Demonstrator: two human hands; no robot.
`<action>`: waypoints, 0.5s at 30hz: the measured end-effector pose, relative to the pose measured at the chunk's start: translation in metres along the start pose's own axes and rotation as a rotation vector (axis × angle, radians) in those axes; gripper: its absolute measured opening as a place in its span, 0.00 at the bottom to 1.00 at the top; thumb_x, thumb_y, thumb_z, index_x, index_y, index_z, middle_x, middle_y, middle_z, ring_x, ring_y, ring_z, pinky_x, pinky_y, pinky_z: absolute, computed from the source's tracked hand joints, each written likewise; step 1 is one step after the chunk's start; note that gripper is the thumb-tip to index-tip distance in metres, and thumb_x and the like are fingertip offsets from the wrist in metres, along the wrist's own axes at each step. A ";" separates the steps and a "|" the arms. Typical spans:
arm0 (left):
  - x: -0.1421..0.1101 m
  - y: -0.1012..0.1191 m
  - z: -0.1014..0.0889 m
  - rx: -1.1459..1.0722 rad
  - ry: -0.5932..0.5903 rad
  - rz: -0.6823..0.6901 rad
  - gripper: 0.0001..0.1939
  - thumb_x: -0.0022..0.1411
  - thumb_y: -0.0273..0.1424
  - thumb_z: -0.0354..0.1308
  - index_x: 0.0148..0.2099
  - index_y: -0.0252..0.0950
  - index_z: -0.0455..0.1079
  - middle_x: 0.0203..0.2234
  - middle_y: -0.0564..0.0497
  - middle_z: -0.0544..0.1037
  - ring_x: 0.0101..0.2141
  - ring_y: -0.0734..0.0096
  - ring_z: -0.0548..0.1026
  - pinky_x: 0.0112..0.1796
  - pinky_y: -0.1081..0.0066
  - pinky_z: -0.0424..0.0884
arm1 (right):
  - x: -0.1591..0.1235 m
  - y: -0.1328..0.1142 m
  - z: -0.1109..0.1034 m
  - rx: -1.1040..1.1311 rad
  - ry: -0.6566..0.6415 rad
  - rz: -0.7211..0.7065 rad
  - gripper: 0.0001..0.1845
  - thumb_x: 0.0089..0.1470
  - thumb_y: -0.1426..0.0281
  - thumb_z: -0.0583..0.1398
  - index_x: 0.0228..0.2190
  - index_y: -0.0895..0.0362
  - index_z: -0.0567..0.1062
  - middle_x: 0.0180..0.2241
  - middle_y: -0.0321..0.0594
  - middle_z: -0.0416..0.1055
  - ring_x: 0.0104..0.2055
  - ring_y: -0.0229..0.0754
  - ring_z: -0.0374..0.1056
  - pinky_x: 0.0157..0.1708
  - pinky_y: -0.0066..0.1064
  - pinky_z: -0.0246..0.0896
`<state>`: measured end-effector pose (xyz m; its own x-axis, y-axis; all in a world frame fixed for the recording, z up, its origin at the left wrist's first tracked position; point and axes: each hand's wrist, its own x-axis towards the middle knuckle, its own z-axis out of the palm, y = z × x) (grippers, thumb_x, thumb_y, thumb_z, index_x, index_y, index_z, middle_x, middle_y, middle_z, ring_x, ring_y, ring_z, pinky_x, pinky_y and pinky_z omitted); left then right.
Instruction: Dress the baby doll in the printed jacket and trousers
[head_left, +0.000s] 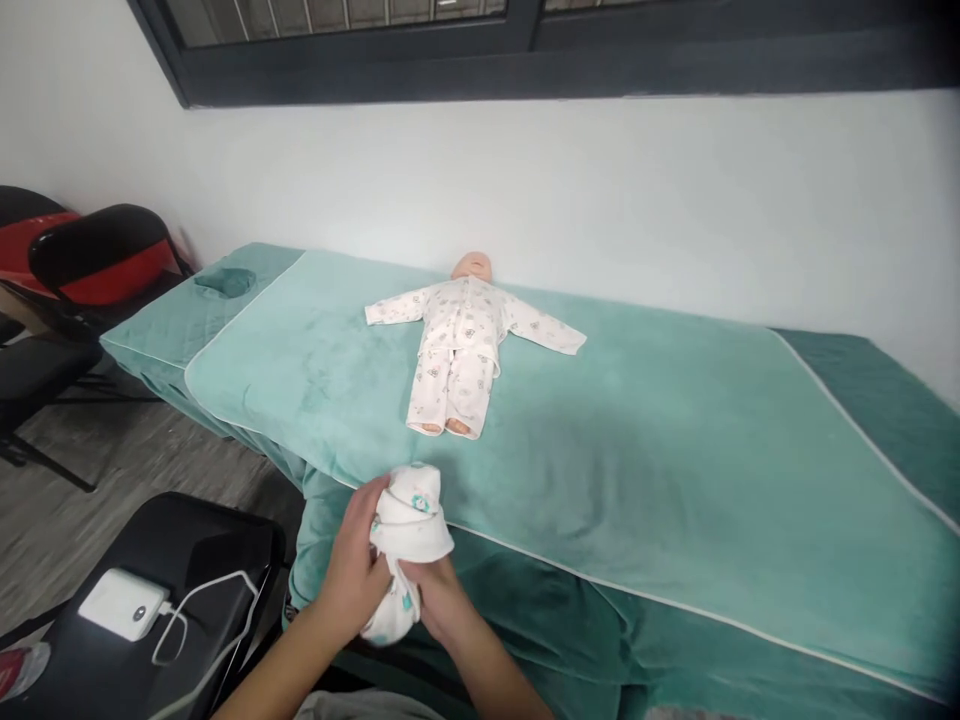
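Both my hands hold a bunched white cloth [411, 515] with small green prints, at the front edge of the bed. My left hand [354, 560] is wrapped round its left side. From the lower right, my right hand [439, 592] grips it, with the fingers partly hidden under the folds. Whether the cloth is a garment or a wrap I cannot tell. Beyond it, a baby doll [472, 265] lies on its back, dressed in a white printed top [465, 318] and matching trousers [451, 385]. Its sleeves are spread wide, and its feet show at the trouser ends.
A massage bed [660, 430] with a green cover stands along the wall, its face hole [225, 282] at the left end. A black chair [202, 550] at lower left bears a white power bank [126, 604] with a cable and a bottle [26, 668]. More chairs [105, 255] stand behind.
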<state>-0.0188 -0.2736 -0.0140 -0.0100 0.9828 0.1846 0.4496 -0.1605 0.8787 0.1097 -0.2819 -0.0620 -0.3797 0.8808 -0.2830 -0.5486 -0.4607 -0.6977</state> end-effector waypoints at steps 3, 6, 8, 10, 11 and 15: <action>0.008 0.000 0.014 0.031 0.038 0.055 0.33 0.68 0.27 0.51 0.73 0.41 0.53 0.69 0.40 0.63 0.68 0.55 0.62 0.68 0.49 0.58 | 0.023 -0.032 0.008 0.017 0.086 -0.130 0.53 0.36 0.59 0.77 0.62 0.52 0.67 0.63 0.47 0.70 0.65 0.57 0.67 0.64 0.52 0.64; 0.009 -0.004 0.015 0.043 0.059 -0.002 0.31 0.72 0.32 0.51 0.74 0.44 0.52 0.69 0.42 0.62 0.68 0.56 0.63 0.66 0.52 0.62 | 0.043 -0.064 0.005 -0.019 0.129 -0.239 0.49 0.41 0.64 0.76 0.63 0.50 0.66 0.61 0.44 0.72 0.62 0.53 0.71 0.61 0.50 0.67; 0.003 -0.010 0.015 0.111 0.049 0.005 0.30 0.73 0.34 0.51 0.74 0.45 0.52 0.69 0.43 0.63 0.68 0.56 0.63 0.65 0.53 0.65 | 0.057 -0.088 -0.005 -0.078 0.216 -0.335 0.44 0.45 0.64 0.74 0.61 0.50 0.67 0.59 0.43 0.74 0.59 0.52 0.73 0.59 0.48 0.69; -0.010 -0.021 0.016 0.214 0.007 0.087 0.30 0.73 0.32 0.51 0.74 0.45 0.52 0.69 0.43 0.65 0.68 0.57 0.64 0.64 0.53 0.67 | 0.069 -0.118 -0.021 -0.208 0.317 -0.464 0.41 0.48 0.62 0.72 0.61 0.52 0.67 0.60 0.46 0.73 0.59 0.51 0.73 0.58 0.48 0.69; -0.018 -0.028 0.017 0.267 -0.025 0.140 0.30 0.73 0.30 0.51 0.74 0.45 0.51 0.68 0.43 0.66 0.67 0.58 0.65 0.63 0.54 0.68 | 0.074 -0.136 -0.032 -0.315 0.370 -0.558 0.40 0.49 0.61 0.71 0.61 0.54 0.66 0.59 0.48 0.73 0.58 0.52 0.72 0.59 0.48 0.69; -0.056 -0.059 0.020 0.419 -0.182 0.270 0.28 0.71 0.26 0.51 0.71 0.43 0.59 0.64 0.43 0.72 0.62 0.60 0.72 0.60 0.57 0.73 | 0.080 -0.225 -0.078 -0.906 0.637 -0.885 0.43 0.51 0.57 0.69 0.62 0.59 0.63 0.59 0.57 0.70 0.58 0.54 0.70 0.58 0.50 0.66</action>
<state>-0.0273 -0.3172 -0.0850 0.2937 0.9175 0.2682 0.7333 -0.3963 0.5525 0.2611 -0.0994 0.0207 0.3614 0.8471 0.3896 0.3286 0.2754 -0.9034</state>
